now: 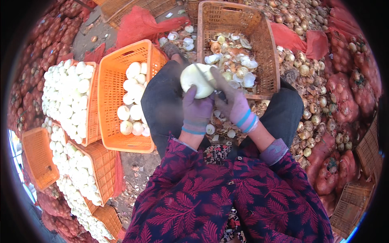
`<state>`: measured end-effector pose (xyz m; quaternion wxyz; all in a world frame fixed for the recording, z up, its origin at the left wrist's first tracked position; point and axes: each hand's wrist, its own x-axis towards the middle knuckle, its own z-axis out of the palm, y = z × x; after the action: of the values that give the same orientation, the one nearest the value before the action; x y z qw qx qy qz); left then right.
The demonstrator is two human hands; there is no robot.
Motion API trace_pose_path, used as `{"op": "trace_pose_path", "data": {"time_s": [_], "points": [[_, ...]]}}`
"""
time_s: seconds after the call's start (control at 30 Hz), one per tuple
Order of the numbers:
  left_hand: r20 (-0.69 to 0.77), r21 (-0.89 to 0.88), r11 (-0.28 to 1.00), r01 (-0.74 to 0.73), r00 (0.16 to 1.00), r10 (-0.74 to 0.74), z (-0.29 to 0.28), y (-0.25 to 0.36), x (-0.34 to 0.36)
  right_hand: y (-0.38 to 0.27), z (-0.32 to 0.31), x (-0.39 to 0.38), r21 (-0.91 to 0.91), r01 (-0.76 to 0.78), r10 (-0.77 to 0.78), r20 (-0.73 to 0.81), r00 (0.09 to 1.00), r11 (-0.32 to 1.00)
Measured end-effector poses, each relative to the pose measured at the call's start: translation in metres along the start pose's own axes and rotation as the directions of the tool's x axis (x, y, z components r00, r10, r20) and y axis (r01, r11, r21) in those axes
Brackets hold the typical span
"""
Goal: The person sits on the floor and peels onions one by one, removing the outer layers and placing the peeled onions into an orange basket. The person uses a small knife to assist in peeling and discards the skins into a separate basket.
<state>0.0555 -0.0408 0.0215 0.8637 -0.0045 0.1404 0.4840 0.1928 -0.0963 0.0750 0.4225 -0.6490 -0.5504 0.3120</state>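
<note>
My left hand [197,106], in a purple glove, is closed around a large peeled white onion [189,82] held up between my knees. Close against the onion's right side, my right hand [233,101] is closed on a small knife [204,75], whose thin blade lies across the onion; its handle is mostly hidden by the fingers. Beyond my hands stands an orange-brown crate [272,69] with onion skins and peeled outer layers [247,62] in it. To my left, an orange crate [106,101] holds several peeled white onions [135,91].
Heaped crates of peeled onions [71,93] stand farther left, beside an empty tilted crate [39,156]. Unpeeled onions [310,105] lie loose on the right, next to red mesh sacks of onions [342,95]. Red netting [142,26] lies beyond the orange crate. Skins litter the ground.
</note>
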Motion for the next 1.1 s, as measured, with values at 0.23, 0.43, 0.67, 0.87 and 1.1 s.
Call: {"op": "trace_pose_path", "data": {"time_s": [0.23, 0.43, 0.67, 0.87, 1.1], "points": [[0.153, -0.161, 0.985, 0.062, 0.987, -0.037, 0.012, 0.024, -0.005, 0.041, -0.063, 0.019, 0.496, -0.295, 0.385, -0.087, 0.919, 0.817], [0.082, -0.033, 0.944, -0.327, 0.941, 0.329, 0.010, 0.140, -0.043, 0.040, -0.084, -0.007, 0.373, -0.312, 0.364, -0.074, 0.929, 0.874], [-0.150, 0.746, 0.551, -0.374, 0.712, 0.686, -0.025, 0.205, -0.171, 0.016, -0.102, -0.036, 0.424, -0.215, 0.287, -0.112, 0.951, 0.880], [0.348, 0.820, -0.560, 0.116, 0.676, 0.650, -0.054, 0.222, -0.209, -0.005, -0.107, -0.036, 0.445, -0.313, 0.370, -0.045, 0.928, 0.839], [-0.168, 0.699, 0.663, -0.268, 0.840, 0.517, -0.081, 0.308, -0.172, -0.018, -0.228, -0.044, 0.613, 0.014, 0.215, -0.299, 0.930, 0.790]]}}
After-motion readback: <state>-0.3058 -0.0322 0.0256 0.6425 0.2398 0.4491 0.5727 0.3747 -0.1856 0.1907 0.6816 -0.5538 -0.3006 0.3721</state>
